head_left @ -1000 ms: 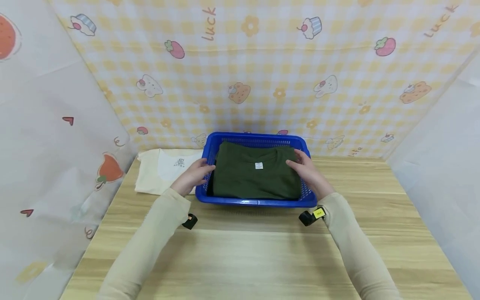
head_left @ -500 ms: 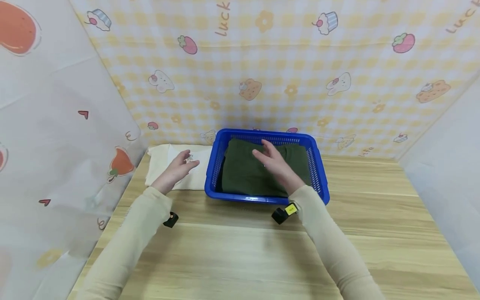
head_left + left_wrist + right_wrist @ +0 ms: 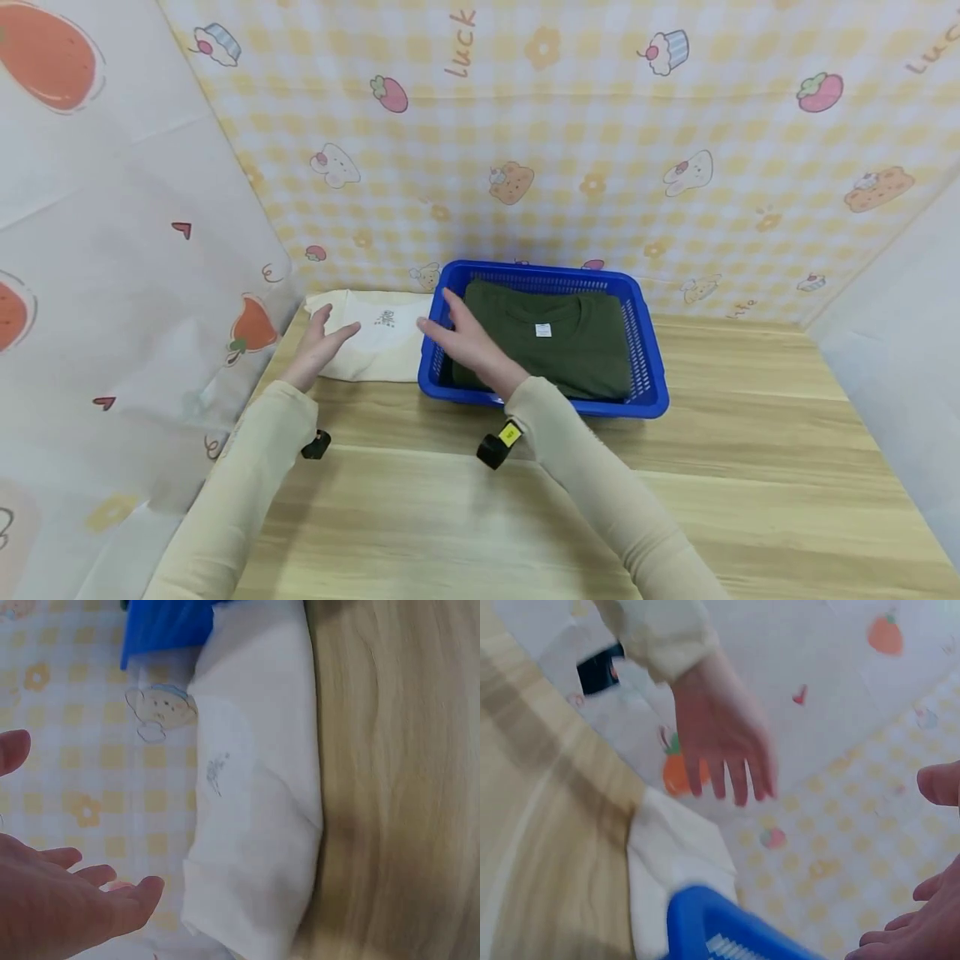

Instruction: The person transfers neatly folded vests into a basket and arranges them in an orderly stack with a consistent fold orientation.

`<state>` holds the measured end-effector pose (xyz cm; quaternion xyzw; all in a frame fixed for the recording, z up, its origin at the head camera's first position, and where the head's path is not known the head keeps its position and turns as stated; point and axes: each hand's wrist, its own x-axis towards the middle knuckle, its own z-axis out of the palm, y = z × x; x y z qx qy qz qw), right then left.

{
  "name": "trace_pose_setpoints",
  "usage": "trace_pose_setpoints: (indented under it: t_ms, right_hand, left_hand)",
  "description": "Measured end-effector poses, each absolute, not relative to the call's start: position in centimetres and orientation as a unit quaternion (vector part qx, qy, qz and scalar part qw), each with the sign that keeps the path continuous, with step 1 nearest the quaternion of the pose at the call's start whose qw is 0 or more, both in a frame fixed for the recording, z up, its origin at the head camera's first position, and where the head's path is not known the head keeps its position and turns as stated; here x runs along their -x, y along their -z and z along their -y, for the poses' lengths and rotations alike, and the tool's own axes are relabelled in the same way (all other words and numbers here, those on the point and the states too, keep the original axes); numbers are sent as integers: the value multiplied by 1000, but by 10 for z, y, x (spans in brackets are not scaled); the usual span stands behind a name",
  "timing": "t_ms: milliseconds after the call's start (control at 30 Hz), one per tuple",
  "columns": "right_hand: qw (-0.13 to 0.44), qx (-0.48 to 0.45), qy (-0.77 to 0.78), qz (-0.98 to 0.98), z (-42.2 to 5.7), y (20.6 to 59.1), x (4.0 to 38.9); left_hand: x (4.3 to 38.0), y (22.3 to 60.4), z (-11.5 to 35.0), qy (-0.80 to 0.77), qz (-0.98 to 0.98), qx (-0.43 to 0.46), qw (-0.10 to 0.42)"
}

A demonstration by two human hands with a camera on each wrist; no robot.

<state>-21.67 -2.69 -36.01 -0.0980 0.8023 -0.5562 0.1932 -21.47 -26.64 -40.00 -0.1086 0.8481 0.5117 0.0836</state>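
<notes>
My left hand (image 3: 317, 348) hovers with spread, straight fingers over the left end of a folded cream shirt (image 3: 375, 354), which has a small dark print on a white patch. Nothing is in its grasp. My right hand (image 3: 472, 340) hangs over the left side of a blue plastic basket (image 3: 655, 367), thumb and fingers apart and holding nothing. Inside the basket lies a folded dark green T-shirt (image 3: 577, 358) with a white neck label. In the left wrist view the cream shirt (image 3: 255, 787) lies flat, close to the left hand (image 3: 67, 900).
A wooden table (image 3: 750, 433) carries the basket and cream shirt. Behind them rises a yellow checked wall covering (image 3: 570, 125); white patterned sheets (image 3: 135, 292) stand at both sides. The basket's left rim sits against the cream shirt's right end.
Both hands have left the green T-shirt's sides at the basket and moved left, the left one over the cream shirt, the right one to the basket's left rim.
</notes>
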Motion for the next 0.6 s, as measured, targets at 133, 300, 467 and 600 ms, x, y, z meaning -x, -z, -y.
trace_pose_setpoints:
  t_ms: [133,300,467,600]
  right_hand:
    - [193,122,542,-809,49,361,208]
    - [188,136,518,-823,78,367,198]
    - [198,132,512,-825,105,380,190]
    - [213,97,508,-829,124,398,188]
  left_hand:
    - [218,408,278,-508,-848,124,90]
    - [219,413,289,-507,-846,132,105]
    - [224,425,298,-498,-851,131,108]
    - [233,443,308,-487,-860,122,94]
